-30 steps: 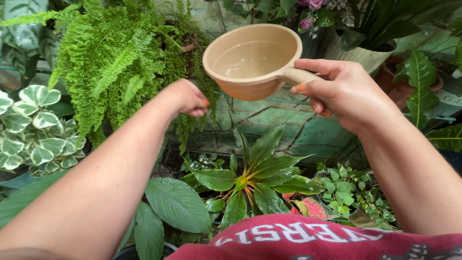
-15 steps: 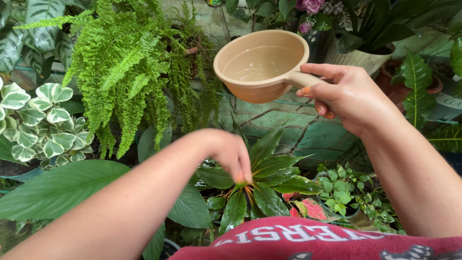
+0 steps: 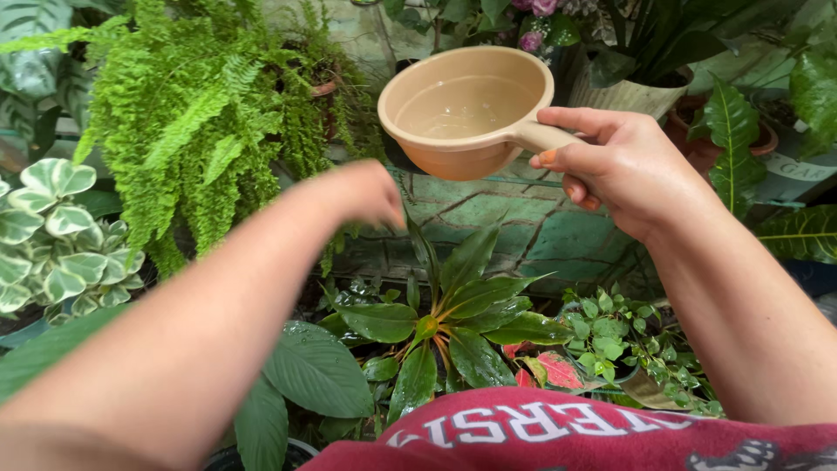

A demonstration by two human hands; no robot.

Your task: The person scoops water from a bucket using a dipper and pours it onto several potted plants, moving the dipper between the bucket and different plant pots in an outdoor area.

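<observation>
Among potted plants, left hand (image 3: 366, 194) has risen, grip unclear; right hand (image 3: 623, 170) clamps scoop (image 3: 466, 109).

Left hand (image 3: 366, 194) motion-blurred; dipper (image 3: 466, 109) handle hidden in right hand (image 3: 623, 170).

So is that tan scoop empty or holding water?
Holding water: the tan scoop, held level in the right hand, shows a shallow clear pool inside.

A green-painted cracked stone ledge (image 3: 523, 231) is seen behind the orange-centred plant (image 3: 440, 327). Upon it, above and right of that plant, terracotta pots (image 3: 757, 139) are set.
</observation>
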